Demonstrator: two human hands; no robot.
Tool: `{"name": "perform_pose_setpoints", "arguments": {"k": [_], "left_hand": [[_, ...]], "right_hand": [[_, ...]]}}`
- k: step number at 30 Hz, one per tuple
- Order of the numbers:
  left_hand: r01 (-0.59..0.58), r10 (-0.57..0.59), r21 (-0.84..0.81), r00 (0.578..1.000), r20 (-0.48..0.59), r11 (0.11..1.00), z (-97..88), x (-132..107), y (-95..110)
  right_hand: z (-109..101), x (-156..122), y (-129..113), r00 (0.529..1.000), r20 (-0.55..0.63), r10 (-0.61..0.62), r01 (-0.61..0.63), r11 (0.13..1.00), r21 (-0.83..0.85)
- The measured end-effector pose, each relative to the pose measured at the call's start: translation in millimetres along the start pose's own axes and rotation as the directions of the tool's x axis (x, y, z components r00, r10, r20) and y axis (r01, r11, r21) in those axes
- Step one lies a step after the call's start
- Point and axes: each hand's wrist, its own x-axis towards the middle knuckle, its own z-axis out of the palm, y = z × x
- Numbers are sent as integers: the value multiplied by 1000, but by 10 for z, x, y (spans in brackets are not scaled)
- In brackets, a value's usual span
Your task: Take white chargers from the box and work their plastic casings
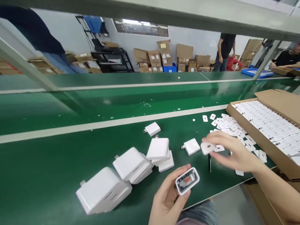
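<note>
My left hand (167,198) grips a white charger housing (197,178) by its sides. Its open end faces me, and circuitry with an orange part shows inside. Up and to the right, my right hand (232,151) pinches a small white end cover (207,148) with a dark slot in it, apart from the housing. Beyond the cover lies a pile of similar white covers (232,127). One white charger (191,146) rests on the green bench between my hands. To the left, several white chargers (103,187) stand stacked in slanting rows.
A cardboard box (253,125) full of white pieces in rows stands at the right. A thin dark tool (210,163) lies below my right hand. Pale strips (131,119) cross the green bench (47,175). Other people (226,50) are beyond it, near stacked cartons (156,59).
</note>
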Motion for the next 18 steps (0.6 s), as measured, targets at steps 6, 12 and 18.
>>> {"name": "perform_pose_setpoints", "arguments": {"k": [6,12,18], "left_hand": [[-179,189,-92,976,112,979,25,3,-11],[-308,312,-60,914,258,950,-100,-14,-15],[-395,417,-133,861,290,909,-106,-11,-56]], "right_hand": [[230,45,-531,977,130,-167,135,965,226],[370,61,-499,982,130,-140,99,955,280],[499,7,-560,991,93,-93,61,951,302]]}}
